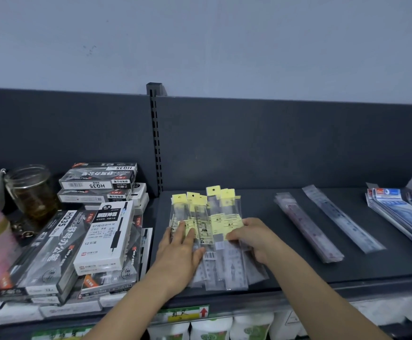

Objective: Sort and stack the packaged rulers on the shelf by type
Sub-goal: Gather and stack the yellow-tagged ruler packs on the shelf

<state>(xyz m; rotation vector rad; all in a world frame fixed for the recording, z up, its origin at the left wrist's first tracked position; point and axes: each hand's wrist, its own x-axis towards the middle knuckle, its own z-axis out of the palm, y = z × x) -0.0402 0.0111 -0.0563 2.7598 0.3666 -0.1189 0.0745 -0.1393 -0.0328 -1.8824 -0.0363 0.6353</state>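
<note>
Lengthwise, yellow-tagged rulers point away; left hand fingers flat, right hand pinching them.

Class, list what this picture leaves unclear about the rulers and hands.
Head view:
The yellow-tagged rulers: the left hand and right hand cover their middles.
Right hand's grip: its curled fingers hide the tips.
The blue packets: cut off by the right edge.
The clear ruler: markings blurred.
</note>
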